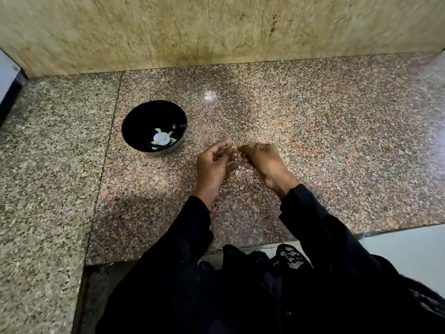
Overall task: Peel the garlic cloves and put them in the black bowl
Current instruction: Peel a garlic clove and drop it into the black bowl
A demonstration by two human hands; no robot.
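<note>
Between my two hands I am working at something too small and blurred to name, probably a garlic clove or its skin: my right hand [258, 156] is curling its fingers tight around it, while my left hand [213, 160] is pinching toward it with thumb and forefinger. Just beyond my left hand, the black bowl [134, 121] is sitting on the stone counter [313, 131] holding pale peeled cloves [161, 139], so I judge the peeling partly done with this piece not yet dropped in.
</note>
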